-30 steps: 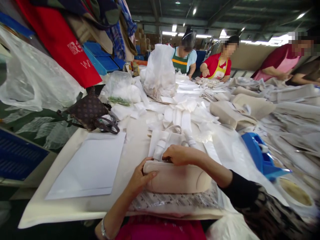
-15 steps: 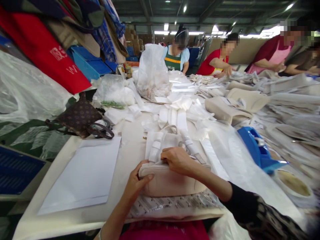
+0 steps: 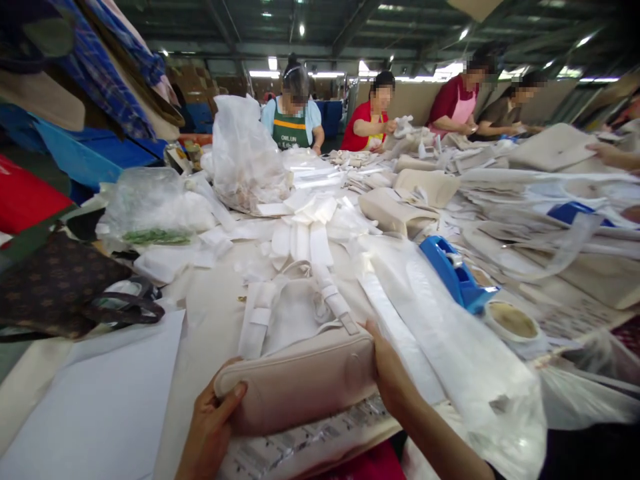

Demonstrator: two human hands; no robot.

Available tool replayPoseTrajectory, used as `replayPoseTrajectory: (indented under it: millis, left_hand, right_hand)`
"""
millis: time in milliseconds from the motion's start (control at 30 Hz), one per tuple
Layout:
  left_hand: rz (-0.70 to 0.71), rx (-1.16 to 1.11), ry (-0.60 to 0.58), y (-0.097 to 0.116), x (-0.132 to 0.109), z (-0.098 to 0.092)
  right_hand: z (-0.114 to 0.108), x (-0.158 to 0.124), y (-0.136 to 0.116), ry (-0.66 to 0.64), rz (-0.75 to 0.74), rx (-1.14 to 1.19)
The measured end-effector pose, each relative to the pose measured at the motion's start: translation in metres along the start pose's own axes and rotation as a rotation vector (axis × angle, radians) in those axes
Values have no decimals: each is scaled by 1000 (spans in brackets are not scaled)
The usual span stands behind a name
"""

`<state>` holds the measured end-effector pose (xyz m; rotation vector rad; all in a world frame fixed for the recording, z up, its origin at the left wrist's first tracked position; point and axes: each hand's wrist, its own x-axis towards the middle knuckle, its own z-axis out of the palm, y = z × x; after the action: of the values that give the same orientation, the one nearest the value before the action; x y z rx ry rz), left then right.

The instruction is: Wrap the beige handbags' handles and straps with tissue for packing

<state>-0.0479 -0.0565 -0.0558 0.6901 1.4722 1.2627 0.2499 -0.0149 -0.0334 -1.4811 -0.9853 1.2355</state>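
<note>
Your left hand (image 3: 211, 427) cups left end of beige padded brace (image 3: 295, 387), thumb on top; your right hand (image 3: 389, 370) grips right end, fingers curled round it. Brace held just above near edge of tabletop (image 3: 210, 313), white straps (image 3: 255, 320) lying on surface beyond it. Clear plastic film (image 3: 465, 353) beside right hand; white paper sheet (image 3: 95, 407) at left edge. Blue tape dispenser (image 3: 457, 273) right of centre; beige pads (image 3: 395, 210) piled toward far end. Co-workers (image 3: 373, 113) along far side; cardboard cartons (image 3: 187, 77) against back of hall, under steel roof (image 3: 340, 27).
</note>
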Motion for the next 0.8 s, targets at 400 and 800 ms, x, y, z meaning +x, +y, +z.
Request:
replayPoseTrajectory:
  millis: [400, 800]
  left_hand:
    - [-3, -14, 14, 10, 5, -11]
    - [9, 1, -23, 7, 2, -16]
  right_hand:
    - [4, 9, 4, -219, -323, -50]
    - [6, 17, -21, -346, -315, -174]
